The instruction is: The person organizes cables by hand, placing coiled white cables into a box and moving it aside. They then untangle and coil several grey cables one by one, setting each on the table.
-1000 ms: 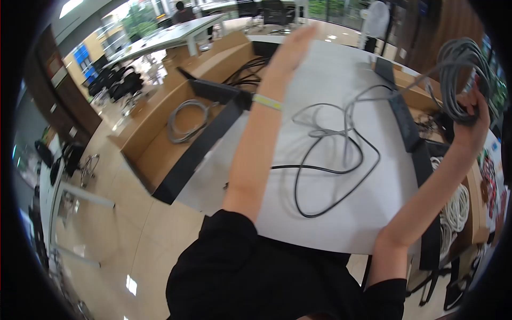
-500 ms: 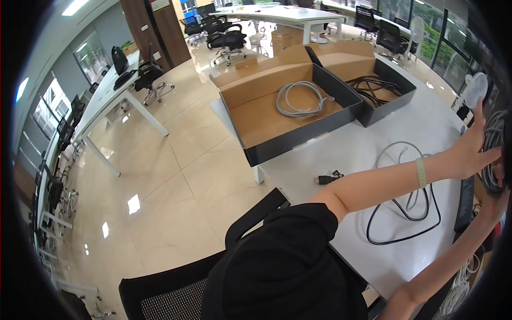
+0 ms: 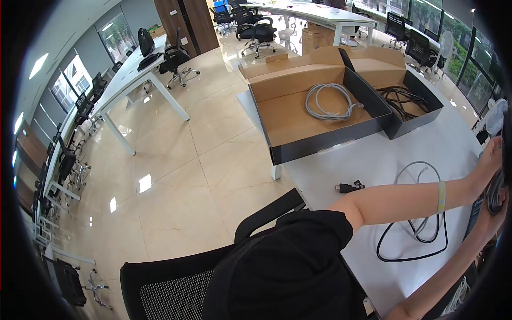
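Note:
At the far right edge, my left hand (image 3: 488, 162) has its fingers partly cut off by the dark rim of the view. Just below it, my right hand (image 3: 493, 213) is closed around a coiled grey cable (image 3: 494, 193). A black cable (image 3: 410, 259) and a thin grey cable (image 3: 418, 163) lie loosely looped on the white table (image 3: 320, 181), partly behind my left forearm. Near that forearm lies a black cable connector (image 3: 349, 187). One grey cable coil (image 3: 333, 114) rests in the larger open box (image 3: 277, 120); black cables (image 3: 402, 101) fill part of the smaller box (image 3: 421, 125).
A black mesh chair (image 3: 176, 293) stands close at the bottom. White cables (image 3: 460, 296) hang below the table's right side. A white fan (image 3: 495, 116) is at the right edge. Another white table (image 3: 120, 80) and office chairs stand across the floor.
The view has turned left, so the boxes and table appear further right. The coiled cable and both hands now sit lower and nearer the edge; my left hand's fingers are less visible.

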Demonstrator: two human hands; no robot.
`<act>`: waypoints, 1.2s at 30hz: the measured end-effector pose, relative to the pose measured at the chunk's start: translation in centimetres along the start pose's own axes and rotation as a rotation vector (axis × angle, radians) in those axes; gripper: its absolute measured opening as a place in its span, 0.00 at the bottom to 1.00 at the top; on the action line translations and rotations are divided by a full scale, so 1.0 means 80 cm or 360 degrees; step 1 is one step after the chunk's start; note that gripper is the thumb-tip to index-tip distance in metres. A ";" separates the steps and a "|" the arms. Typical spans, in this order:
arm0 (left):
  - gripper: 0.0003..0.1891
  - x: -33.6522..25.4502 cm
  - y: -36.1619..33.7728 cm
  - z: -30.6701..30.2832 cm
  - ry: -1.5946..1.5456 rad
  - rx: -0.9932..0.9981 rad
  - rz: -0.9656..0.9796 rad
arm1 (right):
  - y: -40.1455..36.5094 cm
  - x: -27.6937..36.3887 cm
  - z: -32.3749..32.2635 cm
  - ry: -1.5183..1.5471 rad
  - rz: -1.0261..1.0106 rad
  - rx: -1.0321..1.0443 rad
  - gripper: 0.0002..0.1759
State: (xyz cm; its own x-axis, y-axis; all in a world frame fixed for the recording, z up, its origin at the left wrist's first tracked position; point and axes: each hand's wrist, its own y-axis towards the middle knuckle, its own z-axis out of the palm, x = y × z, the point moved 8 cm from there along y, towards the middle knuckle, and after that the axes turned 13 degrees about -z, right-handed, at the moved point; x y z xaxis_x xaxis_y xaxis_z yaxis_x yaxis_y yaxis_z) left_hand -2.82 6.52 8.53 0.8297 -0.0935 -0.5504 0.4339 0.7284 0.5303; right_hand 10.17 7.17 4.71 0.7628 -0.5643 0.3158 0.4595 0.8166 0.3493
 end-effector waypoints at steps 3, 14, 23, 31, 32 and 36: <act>0.26 0.013 0.003 -0.001 -0.0122 0.0041 0.0128 | 0.006 0.000 -0.008 0.0299 0.0201 -0.0037 0.06; 0.18 -0.007 -0.005 -0.031 0.0438 -0.0356 0.0204 | -0.038 -0.032 0.017 -0.0700 -0.0506 0.0015 0.20; 0.15 -0.077 -0.026 -0.011 0.0912 -0.0410 0.0325 | -0.073 -0.002 0.091 -0.1512 -0.0921 0.0616 0.30; 0.10 -0.055 -0.006 0.003 0.2735 -0.0178 0.0524 | -0.087 0.030 0.135 -0.2263 -0.1467 0.1698 0.45; 0.10 -0.057 -0.011 0.004 0.2735 -0.0179 0.0524 | -0.079 0.021 0.125 -0.1988 -0.0996 0.1830 0.43; 0.11 -0.039 -0.021 0.018 0.3108 -0.0039 0.0653 | -0.073 0.008 0.103 -0.1531 -0.0249 0.1838 0.40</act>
State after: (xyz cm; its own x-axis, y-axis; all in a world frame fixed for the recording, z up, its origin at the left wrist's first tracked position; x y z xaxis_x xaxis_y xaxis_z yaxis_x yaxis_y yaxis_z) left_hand -5.60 4.65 10.26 -0.5822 0.7704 -0.2599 0.3344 0.5183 0.7871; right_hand 4.26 1.04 10.15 -0.0485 -0.8697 0.4912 -0.4429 0.4595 0.7698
